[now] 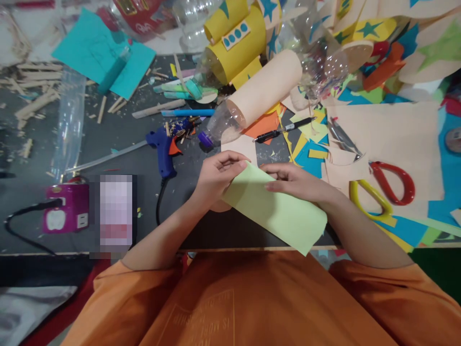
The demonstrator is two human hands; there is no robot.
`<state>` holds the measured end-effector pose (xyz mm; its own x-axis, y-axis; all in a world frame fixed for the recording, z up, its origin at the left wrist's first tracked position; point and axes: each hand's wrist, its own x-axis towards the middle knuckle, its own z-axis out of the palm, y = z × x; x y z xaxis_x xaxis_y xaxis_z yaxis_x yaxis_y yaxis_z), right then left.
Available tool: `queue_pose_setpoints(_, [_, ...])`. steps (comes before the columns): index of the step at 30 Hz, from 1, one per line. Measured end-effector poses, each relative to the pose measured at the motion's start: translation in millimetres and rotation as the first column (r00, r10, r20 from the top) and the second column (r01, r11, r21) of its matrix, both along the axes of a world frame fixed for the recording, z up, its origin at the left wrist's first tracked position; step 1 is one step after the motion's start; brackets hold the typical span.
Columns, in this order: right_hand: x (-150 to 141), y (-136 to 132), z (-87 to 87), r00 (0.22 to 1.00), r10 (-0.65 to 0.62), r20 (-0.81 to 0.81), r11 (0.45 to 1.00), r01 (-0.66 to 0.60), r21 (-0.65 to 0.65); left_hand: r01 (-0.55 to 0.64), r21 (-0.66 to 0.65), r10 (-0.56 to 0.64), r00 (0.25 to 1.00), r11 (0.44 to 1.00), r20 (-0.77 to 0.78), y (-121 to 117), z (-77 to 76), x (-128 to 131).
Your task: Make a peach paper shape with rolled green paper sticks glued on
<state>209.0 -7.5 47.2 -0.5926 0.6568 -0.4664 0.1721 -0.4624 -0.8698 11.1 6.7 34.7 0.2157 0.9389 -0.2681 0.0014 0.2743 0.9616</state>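
Observation:
A light green sheet of paper (pixel 277 211) hangs slanted over the table's front edge, in front of my orange shirt. My left hand (pixel 221 175) pinches its upper left corner between thumb and fingers. Along the sheet's upper edge, my right hand (pixel 288 180) grips it, thumb on top and the other fingers behind. Just beyond my hands lies a plastic bottle (pixel 264 91) wrapped in peach paper, its purple cap toward the left. A piece of peach paper (pixel 239 146) lies between that bottle and my left hand.
A blue hot glue gun (pixel 163 149) lies left of my hands. Scissors (pixel 394 185) with red and yellow handles lie on paper at right, near a black pen (pixel 284 129). A purple power adapter (pixel 66 209), wood scraps and a yellow paper-wrapped bottle (pixel 241 48) stand farther out.

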Motion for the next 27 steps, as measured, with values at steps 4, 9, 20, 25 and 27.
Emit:
queue_pose_setpoints(4, [-1, -1, -0.7, 0.999, -0.008, -0.044, 0.998, 0.005, -0.055, 0.02, -0.04, -0.02, 1.0, 0.999, -0.006, -1, 0.8, 1])
queue_pose_setpoints(9, [-9, -6, 0.3, 0.998, -0.063, -0.03, 0.998, 0.062, -0.034, 0.114, -0.049, -0.117, 0.992, 0.992, -0.05, -4, 4.2, 4])
queue_pose_setpoints(20, [-15, -7, -10.6, 0.906, -0.422, 0.023, 0.901, 0.417, 0.116, 0.156, -0.003, -0.157, 0.988, 0.988, -0.013, -3, -7.0, -2])
queue_pose_setpoints(25, [-17, -7, -11.5, 0.883, -0.468, -0.015, 0.875, 0.466, 0.129, 0.161, 0.054, -0.158, 0.986, 0.986, -0.051, -5, -8.6, -1])
queue_pose_setpoints(27, [-18, -7, -11.5, 0.869, -0.495, -0.019, 0.855, 0.491, 0.168, 0.18, 0.061, -0.176, 0.983, 0.982, -0.056, -6, -8.0, -2])
